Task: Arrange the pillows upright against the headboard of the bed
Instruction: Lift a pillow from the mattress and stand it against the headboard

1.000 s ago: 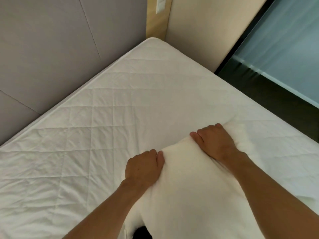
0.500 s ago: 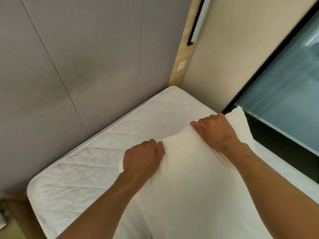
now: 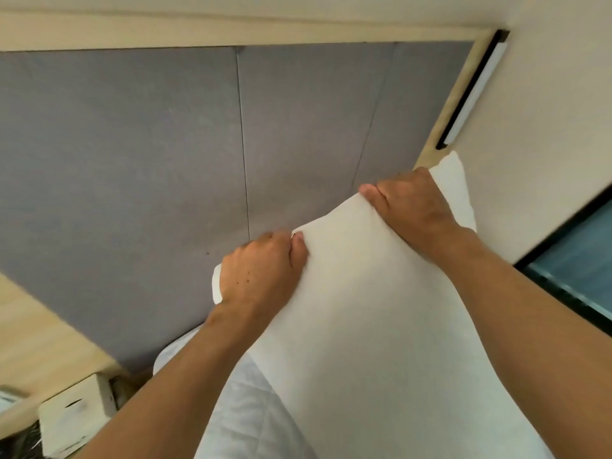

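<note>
Grey padded headboard [image 3: 149, 167] fills most of the view, split into panels by thin vertical seams, framed by a pale wood trim [image 3: 231, 33] along the top and down the right side. Cream wall [image 3: 546, 111] to the right of the trim. Long narrow light strip [image 3: 472, 91] with a dark edge sits on the right trim, running diagonally in frame. Dark-framed glass panel [image 3: 576, 273] at the right edge, bluish-green pane.

White pillow [image 3: 381, 326] is the next biggest thing: held up in the air in front of the headboard, tilted, top edge toward the panels, one corner poking up past the right hand near the trim. Cannot tell if it touches the headboard. It blocks most of the bed and the lower right of the wall.

Quilted white mattress [image 3: 241, 415] only shows as a corner bottom centre, under the left forearm and the pillow.

Pale wood surface [image 3: 29, 342] lower left, beside the bed. Small white box [image 3: 74, 415], blurred, on or by it; details unreadable.

Left hand [image 3: 258, 270] clenched on the pillow's top-left edge, fabric bunched under the fingers. Right hand [image 3: 410, 203] gripping the top-right edge, thumb over the front face. Both forearms bare.
</note>
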